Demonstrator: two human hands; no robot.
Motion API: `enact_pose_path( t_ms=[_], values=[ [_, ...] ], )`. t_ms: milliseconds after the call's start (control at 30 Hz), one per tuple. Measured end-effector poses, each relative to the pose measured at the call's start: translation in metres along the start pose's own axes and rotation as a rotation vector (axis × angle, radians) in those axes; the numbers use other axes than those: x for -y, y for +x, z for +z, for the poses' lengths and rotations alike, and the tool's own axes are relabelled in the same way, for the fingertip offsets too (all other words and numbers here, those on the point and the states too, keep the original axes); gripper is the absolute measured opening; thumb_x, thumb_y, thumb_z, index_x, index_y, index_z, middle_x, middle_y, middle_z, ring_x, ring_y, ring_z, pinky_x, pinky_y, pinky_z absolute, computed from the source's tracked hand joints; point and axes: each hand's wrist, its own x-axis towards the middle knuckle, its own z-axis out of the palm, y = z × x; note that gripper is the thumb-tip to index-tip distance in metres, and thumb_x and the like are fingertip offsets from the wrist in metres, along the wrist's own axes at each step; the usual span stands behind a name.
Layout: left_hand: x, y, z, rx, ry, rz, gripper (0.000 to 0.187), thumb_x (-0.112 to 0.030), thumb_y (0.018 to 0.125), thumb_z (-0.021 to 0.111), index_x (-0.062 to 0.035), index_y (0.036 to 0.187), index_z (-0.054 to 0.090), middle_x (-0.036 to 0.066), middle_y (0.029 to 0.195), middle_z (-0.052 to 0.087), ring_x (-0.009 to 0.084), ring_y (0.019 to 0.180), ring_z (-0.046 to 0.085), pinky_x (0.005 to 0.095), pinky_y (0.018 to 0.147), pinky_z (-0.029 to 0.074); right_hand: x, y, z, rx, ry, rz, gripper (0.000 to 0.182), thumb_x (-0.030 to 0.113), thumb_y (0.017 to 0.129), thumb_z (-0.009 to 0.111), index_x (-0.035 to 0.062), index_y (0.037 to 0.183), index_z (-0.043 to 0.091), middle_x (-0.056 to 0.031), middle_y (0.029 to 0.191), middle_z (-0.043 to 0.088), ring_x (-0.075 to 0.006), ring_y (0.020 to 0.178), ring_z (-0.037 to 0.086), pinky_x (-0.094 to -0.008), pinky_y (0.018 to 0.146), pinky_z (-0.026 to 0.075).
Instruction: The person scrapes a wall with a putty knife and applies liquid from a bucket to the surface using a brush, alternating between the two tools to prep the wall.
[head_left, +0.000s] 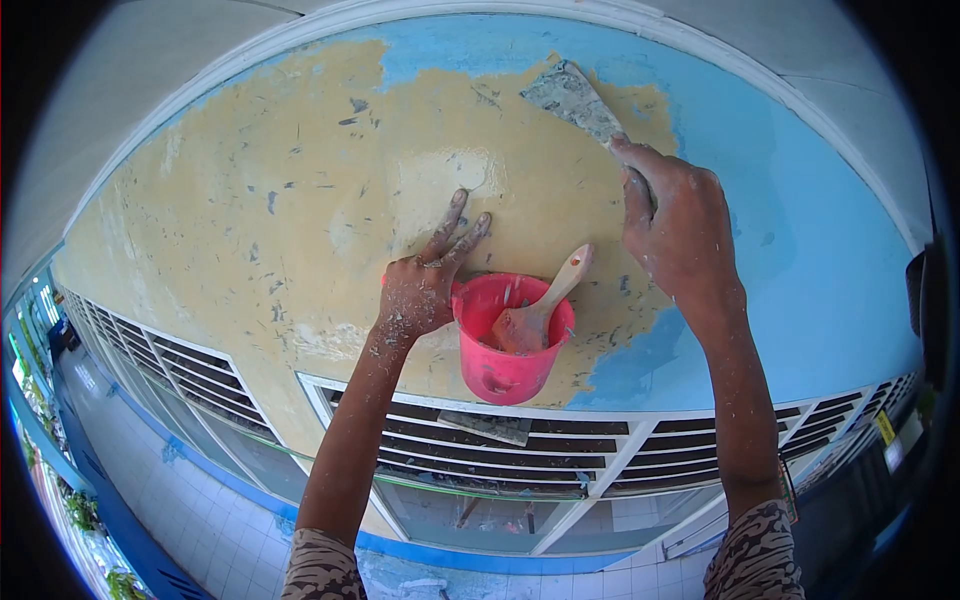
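Observation:
My right hand (688,225) is closed round the handle of a scraper (573,98). Its wide blade, crusted with grey-white residue, lies against the upper wall close to the border between bare tan and blue paint. My left hand (415,295) grips the side handle of a pink plastic dipper (505,378), while two of its fingers stretch up to the wall (330,200). A paintbrush (547,305) with a pale wooden handle leans inside the dipper, bristles down; the dipper's contents are mostly hidden. Flecks of paint cling to both my hands and forearms.
Below the wall runs a white-framed louvred window (630,445), with a flat board (485,427) resting at its slats. Blue paint (800,230) still covers the wall's right side. Far below lies a tiled floor (190,510), with a blue railing (100,490) at left.

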Motion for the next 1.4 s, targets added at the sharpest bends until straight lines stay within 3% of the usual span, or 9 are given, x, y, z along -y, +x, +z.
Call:
enact_pose_path(
  t_ms=[233,300,533,600,667,900,967,1133,1400],
  values=[
    [-0.003,0.0,-0.006,0.026,-0.03,-0.012,0.085,-0.049,0.082,0.076,-0.03,0.158,0.043,0.005,0.169,0.031,0.031,0.088,0.076,0.0419,0.071,0.063,0.019,0.016,-0.004,0.013,0.01,0.058,0.03,0.002,0.092,0.063,0.0009,0.121,0.072,-0.0276,0.094,0.072,-0.0429,0.079,0.07,-0.0457,0.074,0.055],
    [-0.014,0.006,-0.015,0.155,-0.023,-0.128,0.085,-0.038,0.08,0.078,-0.0322,0.158,0.044,0.005,0.169,0.03,0.0304,0.113,0.072,0.0402,0.084,0.063,0.022,0.013,-0.004,0.022,0.014,0.072,0.03,0.002,0.092,0.063,0.0011,0.121,0.072,-0.0274,0.094,0.072,-0.0429,0.078,0.069,-0.0458,0.074,0.055],
    [-0.004,0.002,-0.009,0.187,-0.023,-0.112,0.089,-0.041,0.08,0.078,-0.033,0.16,0.039,0.005,0.17,0.028,0.0293,0.112,0.072,0.0392,0.081,0.064,0.002,0.008,0.0,-0.014,0.033,0.014,0.031,0.003,0.091,0.063,0.0008,0.12,0.072,-0.0274,0.092,0.071,-0.0426,0.081,0.071,-0.0475,0.076,0.057],
    [-0.004,0.002,-0.004,0.013,0.06,0.008,0.091,-0.042,0.08,0.078,-0.0338,0.16,0.037,0.005,0.17,0.027,0.0288,0.11,0.073,0.0394,0.081,0.064,0.003,0.016,0.003,-0.014,0.022,-0.003,0.03,0.003,0.092,0.063,0.0013,0.121,0.072,-0.0275,0.098,0.072,-0.0431,0.082,0.07,-0.0448,0.076,0.056],
    [0.001,0.001,-0.001,0.032,0.051,0.0,0.091,-0.042,0.08,0.078,-0.0341,0.16,0.038,0.005,0.17,0.027,0.0285,0.11,0.073,0.0394,0.08,0.064,0.009,0.031,0.011,0.013,0.008,0.031,0.033,0.003,0.089,0.061,0.0007,0.12,0.072,-0.0277,0.086,0.071,-0.0438,0.081,0.071,-0.0499,0.076,0.058],
    [-0.003,0.001,-0.007,0.131,0.018,-0.068,0.091,-0.044,0.079,0.077,-0.0347,0.16,0.037,0.004,0.171,0.026,0.0265,0.109,0.073,0.0376,0.076,0.064,0.014,0.026,0.008,-0.034,0.003,0.013,0.032,0.004,0.09,0.06,0.0018,0.12,0.073,-0.0285,0.089,0.072,-0.0443,0.083,0.071,-0.0499,0.079,0.058],
    [-0.005,0.002,-0.009,0.158,0.026,-0.07,0.091,-0.044,0.079,0.078,-0.0347,0.16,0.037,0.003,0.171,0.026,0.0262,0.109,0.073,0.0375,0.076,0.064,0.019,0.04,0.01,0.026,0.019,0.1,0.03,0.002,0.092,0.061,0.0008,0.12,0.072,-0.0274,0.099,0.071,-0.0456,0.085,0.069,-0.0451,0.078,0.056],
    [0.001,-0.001,-0.002,0.046,0.07,-0.026,0.091,-0.043,0.079,0.078,-0.0349,0.161,0.037,0.003,0.171,0.026,0.0268,0.107,0.074,0.0379,0.076,0.064,0.021,0.026,0.003,-0.007,0.007,0.025,0.031,0.005,0.09,0.061,0.0013,0.119,0.073,-0.0285,0.089,0.072,-0.0442,0.083,0.071,-0.0501,0.078,0.058],
    [-0.006,0.003,-0.007,0.149,0.067,-0.082,0.091,-0.048,0.08,0.077,-0.0354,0.161,0.037,0.003,0.171,0.026,0.0271,0.108,0.074,0.0394,0.079,0.064,0.016,0.033,0.001,-0.019,0.001,-0.037,0.033,0.003,0.087,0.062,0.0012,0.119,0.073,-0.0287,0.087,0.071,-0.0445,0.082,0.071,-0.0503,0.079,0.058]
  ],
)
